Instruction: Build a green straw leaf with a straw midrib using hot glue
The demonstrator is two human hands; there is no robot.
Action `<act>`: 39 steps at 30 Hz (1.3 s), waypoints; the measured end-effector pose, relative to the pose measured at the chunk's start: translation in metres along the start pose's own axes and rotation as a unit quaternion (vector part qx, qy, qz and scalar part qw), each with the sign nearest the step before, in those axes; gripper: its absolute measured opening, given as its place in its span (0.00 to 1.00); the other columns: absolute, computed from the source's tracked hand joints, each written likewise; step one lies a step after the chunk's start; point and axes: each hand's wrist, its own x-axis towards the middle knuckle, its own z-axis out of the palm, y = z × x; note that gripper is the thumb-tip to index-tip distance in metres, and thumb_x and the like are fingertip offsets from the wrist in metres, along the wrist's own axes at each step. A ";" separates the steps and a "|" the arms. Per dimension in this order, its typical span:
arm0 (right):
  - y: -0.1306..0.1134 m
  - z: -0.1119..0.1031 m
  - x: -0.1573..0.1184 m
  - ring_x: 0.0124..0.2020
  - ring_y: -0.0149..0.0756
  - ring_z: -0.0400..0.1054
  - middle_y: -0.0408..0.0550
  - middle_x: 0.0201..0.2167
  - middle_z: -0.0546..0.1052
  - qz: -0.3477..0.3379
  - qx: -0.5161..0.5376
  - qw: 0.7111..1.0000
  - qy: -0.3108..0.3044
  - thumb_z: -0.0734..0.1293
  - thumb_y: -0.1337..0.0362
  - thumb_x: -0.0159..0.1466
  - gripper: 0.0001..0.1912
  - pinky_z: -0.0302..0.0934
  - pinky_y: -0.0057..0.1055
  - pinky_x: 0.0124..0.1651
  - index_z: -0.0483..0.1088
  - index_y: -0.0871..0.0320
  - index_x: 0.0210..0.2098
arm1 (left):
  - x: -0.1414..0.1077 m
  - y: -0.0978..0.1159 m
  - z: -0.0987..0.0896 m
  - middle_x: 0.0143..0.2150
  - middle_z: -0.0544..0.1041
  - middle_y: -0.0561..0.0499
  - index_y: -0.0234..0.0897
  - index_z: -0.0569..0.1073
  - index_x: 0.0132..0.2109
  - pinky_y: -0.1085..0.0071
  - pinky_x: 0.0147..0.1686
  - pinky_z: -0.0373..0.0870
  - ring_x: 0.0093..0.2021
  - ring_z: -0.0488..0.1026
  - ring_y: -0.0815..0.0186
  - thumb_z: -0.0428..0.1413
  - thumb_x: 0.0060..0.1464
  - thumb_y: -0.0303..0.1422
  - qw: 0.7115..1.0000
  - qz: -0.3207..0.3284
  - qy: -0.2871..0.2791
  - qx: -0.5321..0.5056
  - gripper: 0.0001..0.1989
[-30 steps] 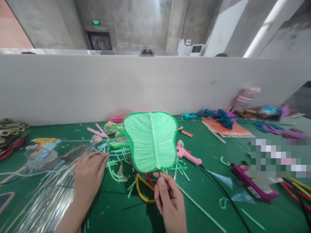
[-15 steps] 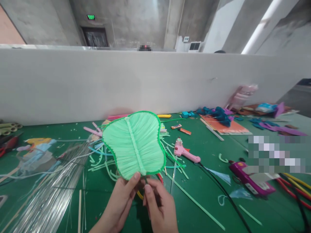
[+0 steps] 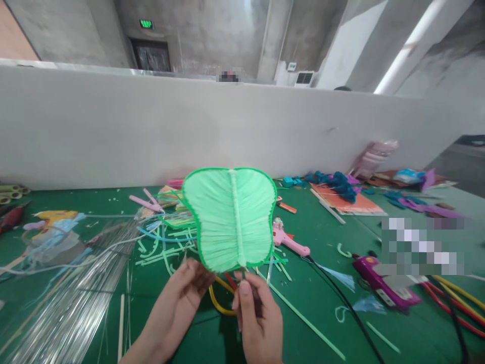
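Observation:
A light green leaf (image 3: 217, 222), fuzzy like pipe cleaner, has a darker green edge and a raised rib down its middle. It stands upright in front of me. My right hand (image 3: 259, 313) is closed on its thin dark stem, pinched between thumb and fingers just below the leaf. My left hand (image 3: 187, 290) is beside the leaf's lower left edge, its fingers loosely bent and apart, with no hold on the leaf that I can see. Pale green fuzzy strips (image 3: 166, 258) lie on the table behind the hands, partly hidden by the leaf.
A pink glue gun (image 3: 290, 240) with a black cord lies to the right. Further right is a purple device (image 3: 382, 283). Silvery wires (image 3: 87, 293) spread at the left, near a yellow glue gun (image 3: 56, 220). A white partition (image 3: 151, 126) borders the green table.
The leaf has shifted right and turned more upright in my right hand. My left hand has let go of the leaf's base and moved left.

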 end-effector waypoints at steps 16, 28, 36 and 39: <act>0.002 0.000 0.010 0.23 0.29 0.61 0.38 0.21 0.68 0.071 0.077 0.993 -0.055 0.71 0.48 0.58 0.20 0.61 0.25 0.27 0.69 0.58 0.38 | -0.012 -0.018 0.011 0.28 0.74 0.51 0.37 0.81 0.40 0.81 0.17 0.58 0.21 0.64 0.75 0.71 0.40 0.36 0.954 0.052 -0.098 0.280 0.18; -0.002 0.001 0.009 0.23 0.28 0.62 0.35 0.20 0.65 0.100 0.110 0.986 -0.072 0.74 0.49 0.55 0.22 0.63 0.25 0.27 0.68 0.57 0.39 | -0.009 -0.011 0.002 0.30 0.77 0.48 0.36 0.82 0.29 0.74 0.22 0.66 0.22 0.67 0.71 0.66 0.47 0.42 0.923 0.142 -0.073 0.349 0.12; -0.003 0.000 0.009 0.21 0.27 0.58 0.36 0.19 0.65 0.074 0.075 0.993 -0.045 0.73 0.50 0.56 0.21 0.57 0.23 0.25 0.69 0.58 0.39 | -0.001 0.014 -0.002 0.26 0.70 0.54 0.37 0.70 0.26 0.73 0.29 0.71 0.32 0.73 0.65 0.57 0.57 0.45 0.941 0.220 0.012 0.258 0.18; -0.005 0.000 0.009 0.20 0.26 0.56 0.34 0.18 0.62 0.069 0.072 0.994 -0.043 0.72 0.49 0.57 0.20 0.57 0.22 0.24 0.69 0.58 0.39 | 0.003 0.036 -0.006 0.23 0.64 0.57 0.38 0.63 0.25 0.72 0.36 0.73 0.35 0.72 0.67 0.55 0.61 0.42 0.938 0.279 0.075 0.190 0.19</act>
